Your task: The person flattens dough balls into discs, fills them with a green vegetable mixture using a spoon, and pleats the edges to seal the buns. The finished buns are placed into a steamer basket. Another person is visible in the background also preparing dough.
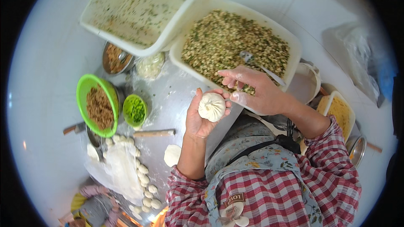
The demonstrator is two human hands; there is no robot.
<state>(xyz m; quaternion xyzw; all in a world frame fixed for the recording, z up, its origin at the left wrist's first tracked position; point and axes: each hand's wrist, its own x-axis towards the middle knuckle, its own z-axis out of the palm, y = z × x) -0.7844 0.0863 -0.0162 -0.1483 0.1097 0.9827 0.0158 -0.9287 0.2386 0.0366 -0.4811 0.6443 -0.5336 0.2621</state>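
Observation:
A pleated, closed dough bun [212, 107] rests in the palm of my left hand [202, 116], whose fingers curl around its far side. My right hand [252, 90] hovers to the right of the bun with its fingers apart and flour on them, holding nothing. Beyond it a large white plastic tub [176, 53] holds chopped filling [233, 37] with green bits. A metal spoon [271, 75] lies in that filling, its handle towards the tub's near right edge. A flat round dough wrapper [172, 155] lies on the metal table [157, 101], left of my left forearm.
Left are a rolling pin [154, 133], a green bowl of chopped greens [135, 110], a green basket of brown filling [99, 105] and several dough pieces [143, 179] beside plastic sheeting [121, 167]. A smeared tub [135, 9] stands at the back. Another person [94, 206] is at lower left.

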